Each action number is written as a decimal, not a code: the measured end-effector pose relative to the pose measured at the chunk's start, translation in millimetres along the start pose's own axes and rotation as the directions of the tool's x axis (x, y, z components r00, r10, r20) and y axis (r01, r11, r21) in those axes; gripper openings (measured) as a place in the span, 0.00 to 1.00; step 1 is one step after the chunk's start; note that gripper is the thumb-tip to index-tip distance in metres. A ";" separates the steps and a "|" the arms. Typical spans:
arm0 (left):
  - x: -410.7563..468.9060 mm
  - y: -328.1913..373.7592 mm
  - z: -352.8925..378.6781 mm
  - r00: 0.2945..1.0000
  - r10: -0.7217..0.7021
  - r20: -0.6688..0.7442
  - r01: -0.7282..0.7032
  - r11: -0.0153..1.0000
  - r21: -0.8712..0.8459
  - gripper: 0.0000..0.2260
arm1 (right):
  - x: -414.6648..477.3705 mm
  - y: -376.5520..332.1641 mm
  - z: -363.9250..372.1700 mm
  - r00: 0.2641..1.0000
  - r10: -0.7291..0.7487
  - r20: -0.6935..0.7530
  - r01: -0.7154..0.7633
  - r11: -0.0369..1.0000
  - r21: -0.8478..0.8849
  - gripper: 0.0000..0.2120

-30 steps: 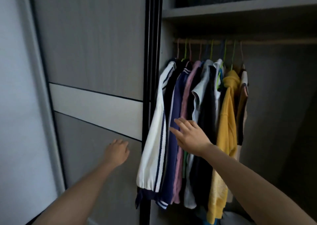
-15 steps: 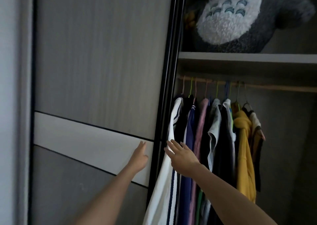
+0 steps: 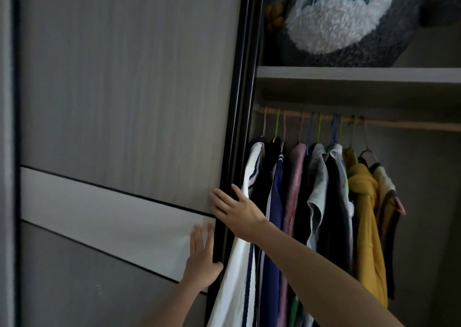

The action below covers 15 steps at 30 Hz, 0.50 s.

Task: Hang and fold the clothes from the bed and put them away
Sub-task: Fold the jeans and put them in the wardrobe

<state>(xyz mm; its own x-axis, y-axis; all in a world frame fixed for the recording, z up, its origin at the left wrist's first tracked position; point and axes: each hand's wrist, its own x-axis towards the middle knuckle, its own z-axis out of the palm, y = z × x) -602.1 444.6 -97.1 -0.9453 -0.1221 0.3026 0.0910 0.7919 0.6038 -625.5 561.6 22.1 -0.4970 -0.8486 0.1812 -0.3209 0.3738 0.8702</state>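
Several garments hang on coloured hangers from a wooden rail [image 3: 404,126] inside the open wardrobe: a white jacket with navy stripes [image 3: 243,257] at the left, a pink top [image 3: 294,177], a grey shirt [image 3: 318,192] and a yellow hoodie [image 3: 365,227]. My left hand [image 3: 202,259] lies flat, fingers straight, on the white band of the sliding door [image 3: 124,102], its thumb at the black door edge. My right hand [image 3: 237,208] rests with spread fingers against that black edge [image 3: 239,102], just in front of the white jacket. Neither hand holds clothing.
A large grey and white plush toy [image 3: 349,19] fills the shelf [image 3: 349,74] above the rail. To the right of the hanging clothes the wardrobe interior [image 3: 429,227] is dark and bare. A pale wall strip [image 3: 6,152] borders the door at the far left.
Both hands have moved to the door's black edge: the left hand slid right along the white band, and the right hand left the clothes and reached the frame. The view came closer.
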 end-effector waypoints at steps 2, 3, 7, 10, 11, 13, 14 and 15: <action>-2.3 2.1 4.4 1.000 -0.023 -0.016 0.023 1.000 -0.018 0.42 | -1.5 2.6 -2.3 0.999 -0.033 -0.023 0.033 0.999 -0.001 0.24; -2.5 3.0 5.5 0.999 -0.031 -0.022 0.031 0.999 -0.023 0.42 | -1.4 3.8 -3.5 0.999 -0.045 -0.025 0.045 0.999 0.003 0.24; -5.3 8.1 4.1 0.998 -0.057 -0.023 0.056 0.998 -0.028 0.42 | 0.1 7.3 -11.7 0.995 -0.067 -0.074 0.065 0.997 -0.032 0.21; -12.5 14.1 5.2 0.998 -0.062 -0.010 0.061 0.997 -0.039 0.43 | -4.3 6.9 -15.3 0.994 -0.055 -0.096 0.052 0.998 -0.038 0.21; -15.0 16.3 6.4 0.998 -0.064 -0.003 0.064 0.997 -0.042 0.43 | -5.9 6.4 -13.8 0.993 -0.056 -0.101 0.053 0.998 -0.029 0.20; -18.7 21.5 9.3 0.998 -0.061 0.003 0.062 0.997 -0.041 0.43 | -11.2 6.7 -9.4 0.993 -0.054 -0.105 0.054 0.999 -0.005 0.20; -20.3 25.4 11.2 0.998 -0.061 0.005 0.061 0.997 -0.040 0.43 | -14.8 8.1 -7.7 0.994 -0.051 -0.101 0.052 0.999 0.003 0.19; -21.6 30.4 14.5 0.998 -0.061 0.004 0.061 0.997 -0.037 0.42 | -19.8 10.4 -6.6 0.994 -0.049 -0.098 0.050 0.999 0.006 0.19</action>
<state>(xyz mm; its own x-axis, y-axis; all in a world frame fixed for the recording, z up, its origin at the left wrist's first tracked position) -583.5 480.0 -96.0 -0.9502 -0.1678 0.2626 0.0449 0.7603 0.6480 -613.7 579.8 30.6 -0.3991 -0.8987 0.1820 -0.3503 0.3329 0.8755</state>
